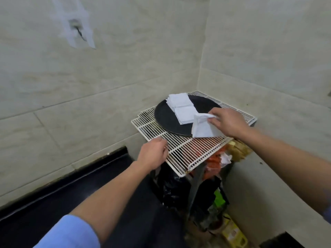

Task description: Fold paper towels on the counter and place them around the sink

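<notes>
right hand (227, 122): thumb and fingers pinched on the top right corner of a folded paper towel (202, 129), towel hangs over the near right rim of the black round tray (163, 115), lower edge reaching the wire rack (188, 149)

stack of folded towels (182, 108): lying on the tray, far left of the held one, just beside it, can't tell if touching

left hand (152, 154): back up, fingers loosely curled at the rack's near left edge, holding no towel; can't tell whether it grips the wire or just rests there

rack is white, sits in the tiled wall corner over a bin (172, 187) with black liner and orange/white trash showing under the grid

black counter (53, 203) runs along the left wall, near left of the rack

blue sleeve (71, 231) on the left forearm, taped patch (77, 29) on the wall far left
</notes>
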The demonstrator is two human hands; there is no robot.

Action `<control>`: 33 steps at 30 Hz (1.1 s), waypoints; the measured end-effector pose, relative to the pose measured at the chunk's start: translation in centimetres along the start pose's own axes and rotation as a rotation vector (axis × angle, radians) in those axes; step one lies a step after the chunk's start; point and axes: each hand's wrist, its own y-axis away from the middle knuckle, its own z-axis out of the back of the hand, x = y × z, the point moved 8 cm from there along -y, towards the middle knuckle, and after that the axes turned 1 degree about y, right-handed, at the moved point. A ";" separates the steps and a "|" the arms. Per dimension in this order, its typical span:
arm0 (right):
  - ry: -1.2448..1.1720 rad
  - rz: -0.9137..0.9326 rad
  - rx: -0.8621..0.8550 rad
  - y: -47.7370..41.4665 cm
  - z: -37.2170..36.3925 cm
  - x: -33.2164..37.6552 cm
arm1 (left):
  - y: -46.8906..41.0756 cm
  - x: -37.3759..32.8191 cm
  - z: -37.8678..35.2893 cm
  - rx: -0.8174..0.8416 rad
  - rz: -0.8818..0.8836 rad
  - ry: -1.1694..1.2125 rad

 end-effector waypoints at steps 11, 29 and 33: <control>-0.181 0.308 0.265 -14.3 -5.3 -3.5 | -11.1 -0.4 -3.1 0.020 0.341 -0.118; -0.003 0.304 0.271 -21.0 -14.6 -3.0 | -12.4 1.7 -6.1 0.018 0.375 -0.123; -0.011 0.476 0.055 -17.7 -13.4 -1.3 | -12.1 1.8 -6.3 -0.020 0.358 -0.109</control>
